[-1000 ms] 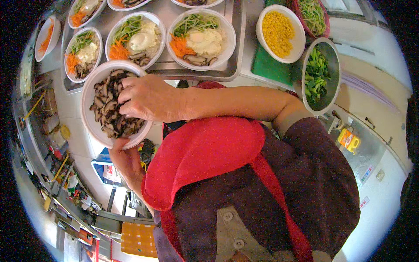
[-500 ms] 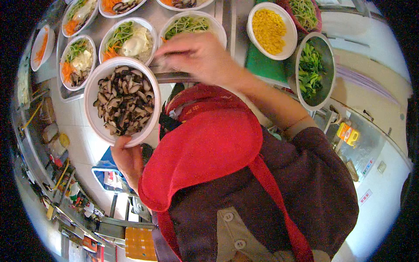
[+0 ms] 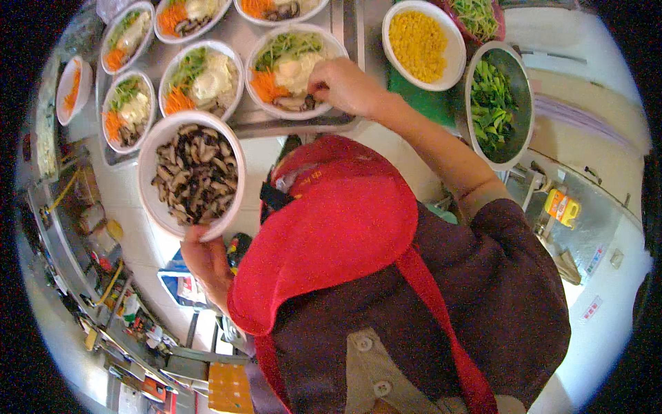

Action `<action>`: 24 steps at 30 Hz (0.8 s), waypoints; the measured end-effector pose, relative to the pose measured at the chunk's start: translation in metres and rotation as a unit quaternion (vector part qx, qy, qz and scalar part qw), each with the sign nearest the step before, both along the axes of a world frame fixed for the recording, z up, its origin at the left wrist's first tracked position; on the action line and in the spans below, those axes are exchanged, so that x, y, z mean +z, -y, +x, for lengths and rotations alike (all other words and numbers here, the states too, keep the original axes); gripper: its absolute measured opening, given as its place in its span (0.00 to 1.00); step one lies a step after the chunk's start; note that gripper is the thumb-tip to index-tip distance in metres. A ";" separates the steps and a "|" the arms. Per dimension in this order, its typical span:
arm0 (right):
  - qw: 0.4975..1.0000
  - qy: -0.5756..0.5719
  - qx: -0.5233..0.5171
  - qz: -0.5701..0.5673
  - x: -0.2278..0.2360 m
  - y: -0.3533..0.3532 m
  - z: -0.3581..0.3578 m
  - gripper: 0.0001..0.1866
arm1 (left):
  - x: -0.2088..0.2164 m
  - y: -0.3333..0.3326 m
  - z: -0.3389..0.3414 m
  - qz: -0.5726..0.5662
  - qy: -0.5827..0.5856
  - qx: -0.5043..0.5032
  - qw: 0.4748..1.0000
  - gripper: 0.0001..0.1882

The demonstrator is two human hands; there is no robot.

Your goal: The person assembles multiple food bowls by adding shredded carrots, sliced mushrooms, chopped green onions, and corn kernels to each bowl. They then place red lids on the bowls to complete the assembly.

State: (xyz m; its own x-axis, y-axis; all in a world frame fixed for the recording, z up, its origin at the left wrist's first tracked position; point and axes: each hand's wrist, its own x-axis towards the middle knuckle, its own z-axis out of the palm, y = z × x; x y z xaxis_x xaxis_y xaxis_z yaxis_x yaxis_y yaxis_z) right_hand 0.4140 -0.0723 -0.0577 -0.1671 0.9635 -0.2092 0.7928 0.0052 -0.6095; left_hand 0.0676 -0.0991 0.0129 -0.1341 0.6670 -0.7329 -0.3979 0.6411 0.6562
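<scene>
Sliced mushrooms (image 3: 196, 176) fill a white bowl (image 3: 146, 181) held just on the person's side of the steel tray (image 3: 338, 19). The left hand (image 3: 207, 263) is clamped on that bowl's near rim. Over the tray's near right part, the right hand (image 3: 350, 90) bends its fingers down to the mushroom slices in a meal bowl (image 3: 289, 115); whether the fingertips are closed on a slice cannot be told. Right of the tray stands a bowl of corn (image 3: 417, 45).

White bowl (image 3: 147, 169) of sliced mushrooms (image 3: 196, 176)
</scene>
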 end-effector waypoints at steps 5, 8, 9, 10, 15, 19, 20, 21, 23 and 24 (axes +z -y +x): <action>0.999 0.026 -0.004 0.020 -0.008 0.002 -0.011 0.05 | -0.007 -0.008 -0.009 0.021 0.032 -0.013 0.999 0.36; 0.998 0.049 -0.007 0.036 0.018 0.006 -0.004 0.06 | 0.017 -0.022 0.014 0.060 0.037 -0.052 0.996 0.38; 0.997 0.058 -0.024 0.048 0.030 0.009 -0.001 0.06 | 0.016 -0.029 0.020 0.074 0.022 -0.054 0.996 0.38; 0.995 0.066 -0.042 0.058 0.041 0.012 0.004 0.06 | 0.018 -0.040 0.024 0.084 0.035 -0.080 0.993 0.38; 0.965 -0.076 -0.189 0.165 0.074 0.042 0.044 0.07 | 0.033 -0.105 0.086 0.129 0.084 -0.185 0.971 0.34; 0.930 -0.134 -0.321 0.122 0.093 0.082 0.068 0.09 | 0.027 -0.172 0.171 0.104 0.051 -0.309 0.944 0.17; 0.919 -0.148 -0.346 0.121 0.093 0.092 0.072 0.09 | 0.038 -0.176 0.210 0.119 0.083 -0.330 0.933 0.14; 0.906 -0.162 -0.372 0.121 0.092 0.102 0.077 0.09 | 0.049 -0.179 0.249 0.133 0.115 -0.351 0.920 0.12; 0.901 -0.156 -0.396 0.085 0.097 0.117 0.084 0.08 | 0.031 -0.201 0.295 0.143 0.147 -0.418 0.885 0.14; 0.889 -0.167 -0.420 0.080 0.094 0.126 0.085 0.09 | 0.023 -0.207 0.317 0.143 0.160 -0.431 0.876 0.16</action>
